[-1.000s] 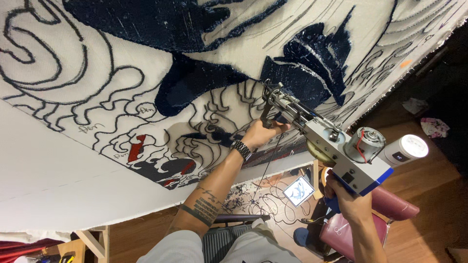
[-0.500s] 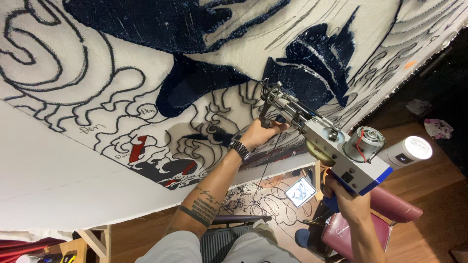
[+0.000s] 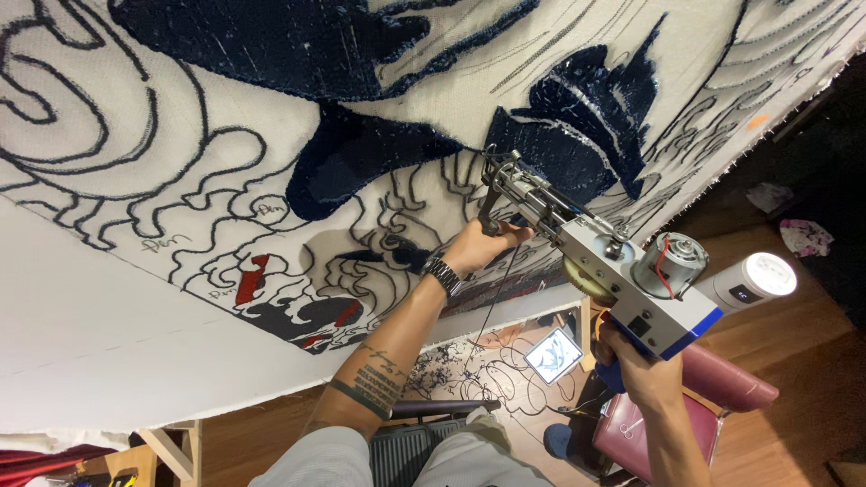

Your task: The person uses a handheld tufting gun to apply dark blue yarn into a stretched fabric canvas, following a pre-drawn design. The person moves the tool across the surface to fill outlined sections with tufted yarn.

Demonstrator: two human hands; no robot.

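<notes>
A large white cloth (image 3: 108,307) stretched on a frame fills the view, drawn with black outlines and partly tufted in dark navy (image 3: 361,162) and some red (image 3: 253,280). I hold a tufting gun (image 3: 613,271), grey and white with a blue base and a small motor on top, its needle end against the cloth. My left hand (image 3: 483,248), wearing a wristwatch, grips the gun's front handle near the needle. My right hand (image 3: 640,365) grips the blue rear handle under the body. A dark yarn strand runs down from the front.
A white cylindrical object (image 3: 753,280) sits just behind the gun. Below are a pink padded stool (image 3: 704,406), a lit tablet (image 3: 552,353) showing a drawing, yarn scraps on the wooden floor (image 3: 812,361), and a wooden frame leg (image 3: 171,446).
The gun and both hands have stayed almost in place on the cloth; only a slight shift of the view.
</notes>
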